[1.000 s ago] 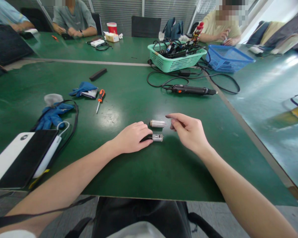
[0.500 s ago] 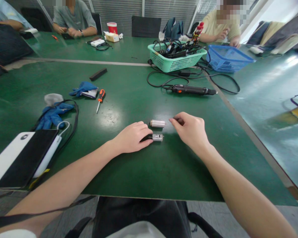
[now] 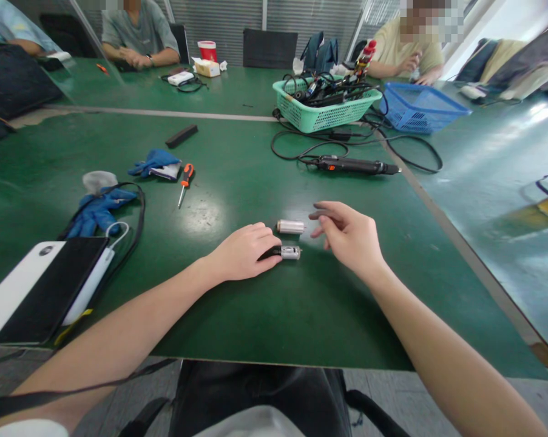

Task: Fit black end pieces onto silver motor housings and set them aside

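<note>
My left hand (image 3: 247,252) rests on the green table (image 3: 237,321), its fingers closed round the black end of a small cylindrical motor (image 3: 290,252). The motor's silver end points right, with a thin shaft at its tip. Just beyond it lies a second silver cylinder (image 3: 290,227), about the same size and parallel to it, touched by neither hand. To the right of both cylinders, my right hand (image 3: 350,233) hovers over the table. Its fingers are apart, and nothing shows between them.
A black electric screwdriver (image 3: 353,165) with a looped cable lies beyond my right hand. Farther back are a green basket (image 3: 328,115) of tools and a blue basket (image 3: 419,112). An orange-handled screwdriver (image 3: 186,179), blue gloves (image 3: 98,212) and a power bank (image 3: 87,285) lie left.
My right hand's fingers have gone from pinched together to spread apart, close to the same spot. The left hand and both cylinders stay in place.
</note>
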A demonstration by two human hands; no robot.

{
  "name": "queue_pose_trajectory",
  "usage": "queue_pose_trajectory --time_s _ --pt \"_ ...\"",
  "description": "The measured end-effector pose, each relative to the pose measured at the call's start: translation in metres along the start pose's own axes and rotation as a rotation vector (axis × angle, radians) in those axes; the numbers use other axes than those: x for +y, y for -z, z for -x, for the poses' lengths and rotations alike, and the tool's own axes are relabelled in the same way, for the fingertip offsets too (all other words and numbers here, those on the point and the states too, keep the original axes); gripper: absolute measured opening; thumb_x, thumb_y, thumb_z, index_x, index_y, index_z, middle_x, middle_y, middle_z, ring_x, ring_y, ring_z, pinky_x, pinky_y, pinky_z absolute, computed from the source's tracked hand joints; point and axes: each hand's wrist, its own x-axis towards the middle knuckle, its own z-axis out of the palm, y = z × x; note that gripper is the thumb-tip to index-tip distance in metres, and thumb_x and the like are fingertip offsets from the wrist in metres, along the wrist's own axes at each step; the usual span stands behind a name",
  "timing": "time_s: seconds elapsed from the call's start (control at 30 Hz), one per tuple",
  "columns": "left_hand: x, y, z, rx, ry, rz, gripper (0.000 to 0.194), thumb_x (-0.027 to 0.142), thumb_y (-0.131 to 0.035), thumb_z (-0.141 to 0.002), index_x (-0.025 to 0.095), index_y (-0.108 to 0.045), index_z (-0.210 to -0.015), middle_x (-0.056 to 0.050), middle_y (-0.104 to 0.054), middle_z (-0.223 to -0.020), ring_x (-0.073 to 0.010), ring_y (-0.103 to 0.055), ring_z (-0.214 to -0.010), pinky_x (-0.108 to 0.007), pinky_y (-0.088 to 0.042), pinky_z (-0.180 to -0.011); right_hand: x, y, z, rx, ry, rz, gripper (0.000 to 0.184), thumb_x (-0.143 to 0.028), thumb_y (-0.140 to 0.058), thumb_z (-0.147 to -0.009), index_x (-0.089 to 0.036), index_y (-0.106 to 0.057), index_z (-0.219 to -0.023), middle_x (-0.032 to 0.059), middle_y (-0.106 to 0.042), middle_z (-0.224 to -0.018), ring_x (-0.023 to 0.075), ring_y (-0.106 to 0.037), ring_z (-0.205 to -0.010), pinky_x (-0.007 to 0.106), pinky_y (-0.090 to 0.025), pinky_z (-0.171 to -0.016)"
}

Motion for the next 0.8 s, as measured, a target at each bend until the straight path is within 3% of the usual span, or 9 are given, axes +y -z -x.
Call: queue_pose_trajectory --time_s 0.07,0.2,0.53,0.67,0.8 --pt "0.000 0.000 0.000 0.002 0.003 0.001 0.028 0.038 -0.052 -0.102 0.015 -0.067 -0.109 -0.008 -0.065 -0.096 -0.0220 -0.057 -0.093 -0.036 -0.048 -0.085 -0.002 -0.001 -0.001 -0.097 -0.119 -0.285 0.036 -0.042 -0.065 -0.091 -0.019 -0.070 -0.118 0.0121 -0.077 -0.110 0.0232 -0.076 -0.080 0.035 -0.060 -0.064" --pt "-0.001 -0.001 0.001 0.008 -0.001 0.003 0.028 0.039 -0.051 -0.102 0.016 -0.067 -0.108 -0.008 -0.064 -0.095 -0.0219 -0.057 -0.092 -0.036 -0.048 -0.084 -0.004 -0.002 -0.001 -0.164 -0.257 -0.567 0.035 -0.037 -0.075 -0.085 -0.016 -0.072 -0.112 0.0156 -0.077 -0.113 0.0252 -0.078 -0.086 0.036 -0.065 -0.072" --pt "-0.001 -0.001 0.000 0.006 -0.002 0.013 0.028 0.038 -0.051 -0.102 0.016 -0.067 -0.107 -0.008 -0.064 -0.093 -0.0223 -0.056 -0.091 -0.037 -0.048 -0.084 -0.010 0.000 0.003 -0.238 -0.305 -0.651 0.037 -0.036 -0.080 -0.080 -0.015 -0.071 -0.109 0.0157 -0.078 -0.108 0.0261 -0.078 -0.084 0.038 -0.066 -0.072" --pt "0.000 0.000 -0.001 0.000 -0.001 0.011 0.028 0.039 -0.050 -0.102 0.016 -0.067 -0.106 -0.008 -0.064 -0.093 -0.0224 -0.056 -0.090 -0.037 -0.048 -0.084 -0.013 0.000 0.003 -0.267 -0.310 -0.678 0.036 -0.035 -0.079 -0.081 -0.015 -0.070 -0.111 0.0151 -0.078 -0.109 0.0271 -0.078 -0.089 0.044 -0.065 -0.085" --pt "0.000 0.000 -0.001 -0.007 0.006 -0.008 0.028 0.039 -0.051 -0.102 0.016 -0.066 -0.106 -0.008 -0.064 -0.093 -0.0224 -0.056 -0.091 -0.037 -0.048 -0.085 -0.016 0.000 0.004 -0.289 -0.275 -0.764 0.031 -0.031 -0.071 -0.085 -0.017 -0.070 -0.113 0.0149 -0.075 -0.119 0.0320 -0.072 -0.112 0.052 -0.057 -0.103"
